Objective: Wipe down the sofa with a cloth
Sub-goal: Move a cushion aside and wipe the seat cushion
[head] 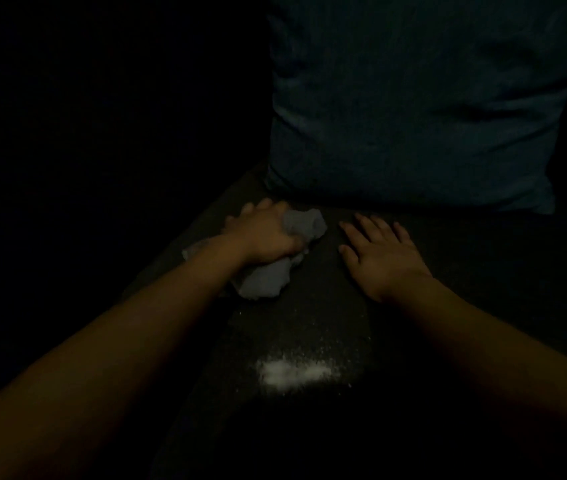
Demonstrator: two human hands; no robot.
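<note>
In dim light the left hand (268, 233) grips a crumpled pale cloth (275, 268) pressed on the dark sofa (327, 306) seat, just before a bluish cushion (413, 109). The right hand (379, 252) lies flat beside it, fingers spread. White powder (292, 372) sits nearer the person

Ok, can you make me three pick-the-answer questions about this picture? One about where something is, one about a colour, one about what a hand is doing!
1. Where is the white powder?
A. on the cushion
B. on the seat, nearer the person than both hands
C. on the cloth

2. What colour is the cloth?
A. red
B. black
C. pale grey-white

3. What is the right hand doing?
A. lying flat with fingers spread
B. making a fist
C. gripping the cloth

Answers: B, the powder lies on the sofa seat below the hands; C, it looks pale; A, only the left hand grips the cloth.
</note>
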